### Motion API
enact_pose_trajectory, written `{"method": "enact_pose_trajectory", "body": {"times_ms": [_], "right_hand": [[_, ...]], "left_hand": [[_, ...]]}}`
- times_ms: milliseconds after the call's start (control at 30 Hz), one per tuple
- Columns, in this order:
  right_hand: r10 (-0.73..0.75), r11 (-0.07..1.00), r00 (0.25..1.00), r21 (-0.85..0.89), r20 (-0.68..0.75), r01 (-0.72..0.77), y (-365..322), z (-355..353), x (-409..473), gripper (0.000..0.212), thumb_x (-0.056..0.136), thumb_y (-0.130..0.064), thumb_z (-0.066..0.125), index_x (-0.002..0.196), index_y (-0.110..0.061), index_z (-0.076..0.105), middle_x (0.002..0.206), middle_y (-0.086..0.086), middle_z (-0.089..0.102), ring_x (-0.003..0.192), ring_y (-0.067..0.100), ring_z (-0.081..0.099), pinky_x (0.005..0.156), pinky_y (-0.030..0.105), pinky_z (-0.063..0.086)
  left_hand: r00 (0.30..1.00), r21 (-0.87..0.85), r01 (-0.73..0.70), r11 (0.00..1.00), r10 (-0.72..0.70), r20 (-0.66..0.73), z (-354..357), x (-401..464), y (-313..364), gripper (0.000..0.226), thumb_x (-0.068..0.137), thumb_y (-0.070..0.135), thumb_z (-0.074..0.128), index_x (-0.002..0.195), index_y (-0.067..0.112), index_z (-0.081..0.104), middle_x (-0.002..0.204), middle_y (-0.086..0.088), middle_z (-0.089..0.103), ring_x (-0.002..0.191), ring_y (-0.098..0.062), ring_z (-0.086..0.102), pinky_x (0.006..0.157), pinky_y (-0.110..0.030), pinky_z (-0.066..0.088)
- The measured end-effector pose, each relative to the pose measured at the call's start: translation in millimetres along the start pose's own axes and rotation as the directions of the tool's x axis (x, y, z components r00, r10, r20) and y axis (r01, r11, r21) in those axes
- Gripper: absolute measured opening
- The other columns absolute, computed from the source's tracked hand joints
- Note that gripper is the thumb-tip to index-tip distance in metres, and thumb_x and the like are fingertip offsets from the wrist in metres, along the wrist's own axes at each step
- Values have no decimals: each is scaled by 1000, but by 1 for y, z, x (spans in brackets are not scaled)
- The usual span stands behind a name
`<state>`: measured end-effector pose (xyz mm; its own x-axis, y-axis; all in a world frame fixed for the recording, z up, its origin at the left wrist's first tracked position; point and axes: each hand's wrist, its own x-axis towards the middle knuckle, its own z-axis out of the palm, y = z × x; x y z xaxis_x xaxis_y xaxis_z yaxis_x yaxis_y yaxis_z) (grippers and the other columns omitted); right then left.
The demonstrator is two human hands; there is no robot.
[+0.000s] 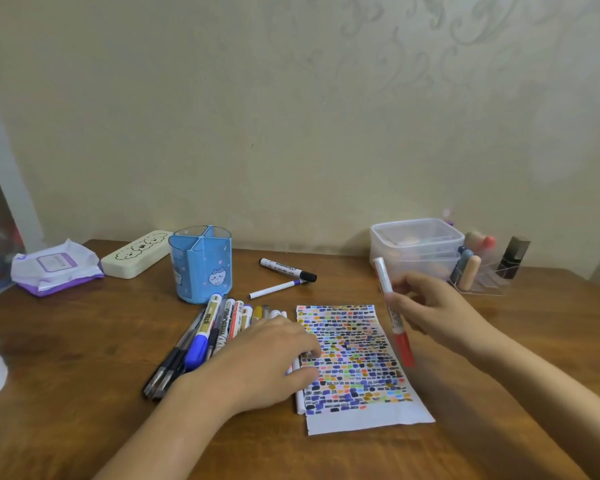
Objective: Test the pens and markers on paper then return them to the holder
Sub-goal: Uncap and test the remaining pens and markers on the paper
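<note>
Red-capped marker (394, 311) was gripped in the right hand (426, 306), fingers curled round the middle of the barrel. It was held above the right edge of the paper (357, 362), not touching it as far as the view showed. Long axis ran steeply, white tail up and away, red cap down and toward the person. Cap still on, so judged not yet tested, or just recapped; can't tell which.

Left hand (271, 355) lay flat across the paper's left edge and the near end of the pen pile (208, 334), fingers fairly straight, pressing rather than gripping. A white pen (299, 400) stuck out from under it along the paper's left side.

Paper was nearly full of colour swatches, with only a bare strip at the near end.

Holder (201, 263), blue with divided compartments, stood upright behind the pile, well left of the held marker. It looked empty from this angle. Left hand was nearer the holder; right hand would have to cross over the paper and the pile to reach it. Marker would need tipping close to vertical to drop in.

Two more markers, black-capped marker (288, 270) and thin blue-tipped pen (278, 289), lay between holder and paper on the wooden table (84, 358).

Further out: cream pencil case (136, 254), wipes pack (56, 266), clear plastic tub (416, 244).
</note>
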<state>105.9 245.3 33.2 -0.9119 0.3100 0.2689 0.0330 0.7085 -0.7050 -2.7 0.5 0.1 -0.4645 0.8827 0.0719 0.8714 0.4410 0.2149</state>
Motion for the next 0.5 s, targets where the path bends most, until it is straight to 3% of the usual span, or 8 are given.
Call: {"method": "enact_pose_trajectory", "body": {"times_ms": [100, 233, 367, 500], "right_hand": [[106, 964, 994, 240, 36, -111, 4, 6, -23, 10, 98, -21, 61, 100, -13, 67, 75, -2, 65, 57, 4, 60, 52, 18, 46], [143, 814, 981, 549, 131, -192, -1, 23, -45, 21, 95, -16, 60, 107, 1, 59, 67, 2, 65, 56, 17, 60, 56, 29, 54], [125, 668, 976, 712, 177, -215, -9, 31, -57, 26, 92, -19, 61, 113, -4, 62, 98, 19, 74, 75, 26, 70, 68, 30, 60], [108, 588, 973, 776, 203, -227, -12, 33, -63, 22, 89, -19, 64, 109, -10, 66, 104, 22, 74, 88, 31, 72, 80, 35, 62]], "left_hand": [[1000, -14, 10, 1000, -10, 7, -1, 1, 3, 41, 95, 63, 45, 131, 44, 51, 134, 26, 49, 127, 2, 37, 107, -29, 37], [1000, -88, 6, 996, -7, -16, -4, 2, 15, 53, 93, 68, 41, 141, 45, 43, 141, 26, 45, 130, 6, 33, 108, -27, 33], [997, -158, -30, 987, 18, -72, -2, 2, 26, 62, 90, 69, 41, 147, 45, 36, 133, 29, 49, 125, 9, 34, 106, -26, 35], [993, -221, -58, 974, 34, -114, 2, 2, 42, 48, 94, 60, 46, 140, 46, 42, 128, 23, 54, 117, 5, 43, 98, -27, 42]]}}
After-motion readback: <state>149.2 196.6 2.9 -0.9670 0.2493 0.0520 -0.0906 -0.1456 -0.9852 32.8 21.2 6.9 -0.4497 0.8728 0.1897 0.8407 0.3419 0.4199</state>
